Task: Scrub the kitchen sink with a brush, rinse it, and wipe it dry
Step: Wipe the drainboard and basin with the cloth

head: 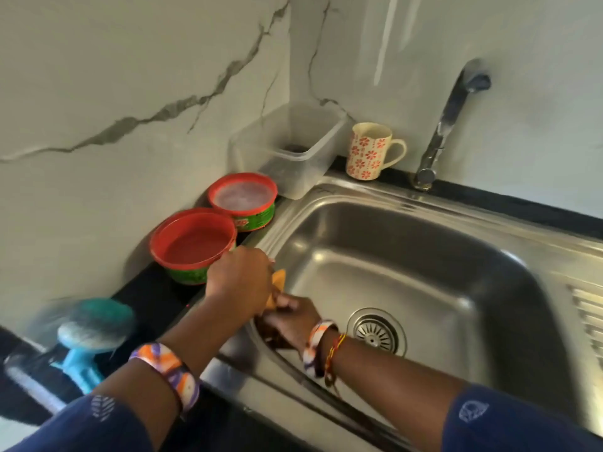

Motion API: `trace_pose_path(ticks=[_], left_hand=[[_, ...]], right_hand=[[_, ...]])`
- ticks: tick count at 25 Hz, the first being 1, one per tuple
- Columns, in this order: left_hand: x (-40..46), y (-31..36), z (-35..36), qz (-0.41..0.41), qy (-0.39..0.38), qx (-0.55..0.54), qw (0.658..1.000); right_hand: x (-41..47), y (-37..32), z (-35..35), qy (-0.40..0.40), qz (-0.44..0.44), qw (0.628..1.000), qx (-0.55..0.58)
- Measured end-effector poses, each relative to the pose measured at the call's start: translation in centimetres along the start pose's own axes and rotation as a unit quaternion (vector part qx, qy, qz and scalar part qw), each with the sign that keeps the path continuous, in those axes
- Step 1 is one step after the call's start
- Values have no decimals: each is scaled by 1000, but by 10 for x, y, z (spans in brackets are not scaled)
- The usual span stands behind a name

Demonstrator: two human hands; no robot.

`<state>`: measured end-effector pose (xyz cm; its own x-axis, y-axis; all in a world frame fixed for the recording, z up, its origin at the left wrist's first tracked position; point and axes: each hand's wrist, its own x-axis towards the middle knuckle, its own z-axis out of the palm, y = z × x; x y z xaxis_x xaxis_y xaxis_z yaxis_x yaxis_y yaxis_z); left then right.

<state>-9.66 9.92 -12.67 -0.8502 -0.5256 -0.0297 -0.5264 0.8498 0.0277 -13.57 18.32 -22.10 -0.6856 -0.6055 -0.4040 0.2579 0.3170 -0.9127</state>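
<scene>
Two red-rimmed green tubs stand on the dark counter at about ten o'clock from the sink: the nearer tub (192, 244) sits just beside the left hand, and the farther tub (243, 199), with a whitish paste inside, touches or nearly touches it behind. A clear plastic box (287, 148) fills the corner at twelve o'clock from them, and a flowered mug (370, 151) stands at its three o'clock side, near the foot of the chrome tap (440, 132). The tap rises from the back ledge and leans toward one o'clock. Nothing stands between the hands and the basin.

The counter (153, 298) is black, the walls are pale marble-look panels with grey veins, and they meet in a corner above the box. The steel sink (408, 256) has a round drain (375, 331) near its front and a ribbed drainer at three o'clock.

The blue brush (88, 327) lies blurred on the counter at eight o'clock, well apart from both hands. At the basin's nine o'clock rim, the left hand (239, 282) is curled over an orange cloth (277, 285), gripping its upper part. The right hand (290, 318) sits just below, inside the rim, fingers closed on the cloth's lower end. Both wrists wear patterned bands.
</scene>
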Motion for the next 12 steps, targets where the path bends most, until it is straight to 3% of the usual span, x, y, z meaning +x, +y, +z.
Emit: trace_pose_path(ticks=[2,7,9,12], left_hand=[[8,3,-2,-11,-15,26,999],[11,12,2,1,-27,84,996],[13,9,4,4,-24,93,995],[16,9,3,11,-24,97,995]], right_hand=[[1,10,8,28,-17,999,-13],[44,-24,12,165,32,976,135],[66,-45,-8,214,35,968,125],[78,-58,-20,212,30,976,42]])
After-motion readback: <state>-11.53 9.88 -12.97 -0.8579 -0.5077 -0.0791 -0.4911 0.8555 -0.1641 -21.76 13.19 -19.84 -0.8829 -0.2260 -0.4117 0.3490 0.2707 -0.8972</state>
